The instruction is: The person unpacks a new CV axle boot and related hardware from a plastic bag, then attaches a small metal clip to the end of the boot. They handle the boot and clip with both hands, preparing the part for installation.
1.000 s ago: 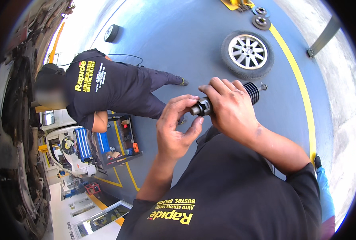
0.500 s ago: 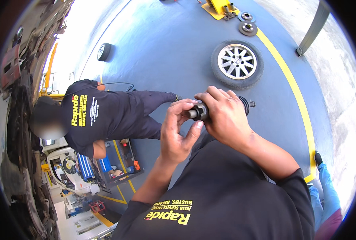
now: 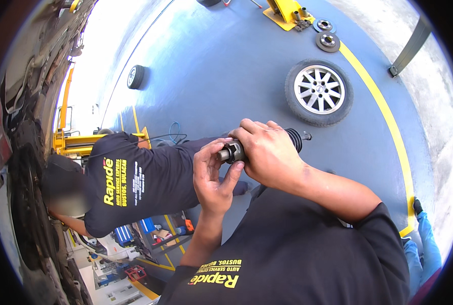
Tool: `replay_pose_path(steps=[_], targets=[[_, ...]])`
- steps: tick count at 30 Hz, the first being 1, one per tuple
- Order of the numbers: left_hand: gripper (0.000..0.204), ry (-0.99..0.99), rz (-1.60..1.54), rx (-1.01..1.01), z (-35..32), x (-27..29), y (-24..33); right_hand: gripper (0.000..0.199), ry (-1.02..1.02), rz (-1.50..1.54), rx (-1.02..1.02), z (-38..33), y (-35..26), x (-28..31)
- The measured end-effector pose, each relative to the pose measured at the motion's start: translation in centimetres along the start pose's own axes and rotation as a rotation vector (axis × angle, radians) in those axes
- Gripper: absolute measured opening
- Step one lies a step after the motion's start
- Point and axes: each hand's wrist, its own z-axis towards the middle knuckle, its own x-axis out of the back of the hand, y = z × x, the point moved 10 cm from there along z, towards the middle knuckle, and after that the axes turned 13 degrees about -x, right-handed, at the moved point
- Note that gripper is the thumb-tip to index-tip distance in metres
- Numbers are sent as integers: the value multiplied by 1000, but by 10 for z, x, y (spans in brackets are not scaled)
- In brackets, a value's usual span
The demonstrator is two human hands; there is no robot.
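Observation:
In front of my chest I hold a dark cylindrical car part (image 3: pixel 235 151) with both hands. A bare metal shaft end sticks out at its left, past a notched collar. A ribbed black rubber boot and a thin metal tip show at its right end. My left hand (image 3: pixel 212 173) curls round the notched end, fingertips above and thumb below. My right hand (image 3: pixel 267 151) wraps over the middle of the part from above, hiding much of it.
A wheel (image 3: pixel 319 92) lies on the blue floor beyond my hands, with brake discs (image 3: pixel 328 41) and a yellow stand (image 3: pixel 283 12) farther off. A co-worker (image 3: pixel 150 178) leans at the left by a vehicle underside (image 3: pixel 28 152). Another person's legs (image 3: pixel 425 244) are at the right.
My hands and the car part have shifted left and slightly down in the picture. The co-worker now reaches an arm toward the vehicle, and the wheel appears farther right.

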Motion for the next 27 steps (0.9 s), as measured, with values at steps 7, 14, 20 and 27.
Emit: replay_pose_path(steps=[7,14,20,27], targets=[[49,29,164,-161,48,67,-22,21,-40,69,-3,74,-25,-55],[45,203,134,-118,99,106,-34,35,-227,73,-30,140,-44,-67],[47,338,180,-144,152,125,-14,61,-394,412,158,191,-64,-41],[39,468,289,-278,174,138,15,96,-861,700,86,200,-7,-68]])
